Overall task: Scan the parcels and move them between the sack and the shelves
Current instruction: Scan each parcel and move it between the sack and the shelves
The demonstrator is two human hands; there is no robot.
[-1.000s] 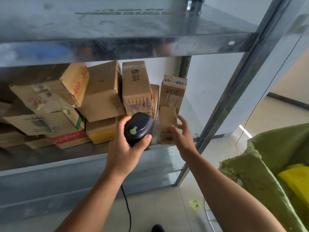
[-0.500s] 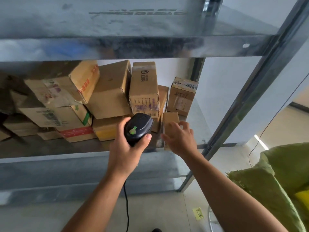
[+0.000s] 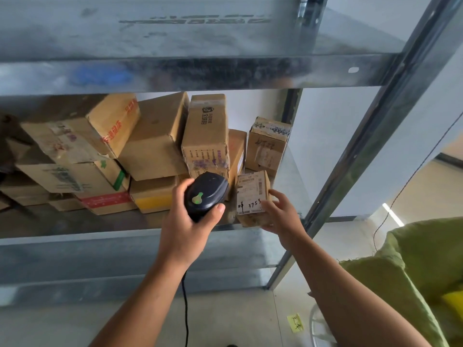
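Holding the small parcel (image 3: 251, 196) upright at the shelf's (image 3: 100, 237) front edge, we curl our right grip (image 3: 283, 216) round its right side, label facing us. Our left grip (image 3: 185, 222) wraps the scanner (image 3: 205, 194) just left of it, nearest the label. Other parcels (image 3: 155, 146) crowd the shelf behind; the green sack (image 3: 413, 259) at right holds something yellow (image 3: 454, 301).

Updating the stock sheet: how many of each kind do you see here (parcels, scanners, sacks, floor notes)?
Cardboard parcels: at least 9, counting the small parcel held by the right hand; dim ones at the far left are not counted
Scanner: 1, in the left hand
Green sack: 1
Yellow note on the floor: 1
Total: at least 12
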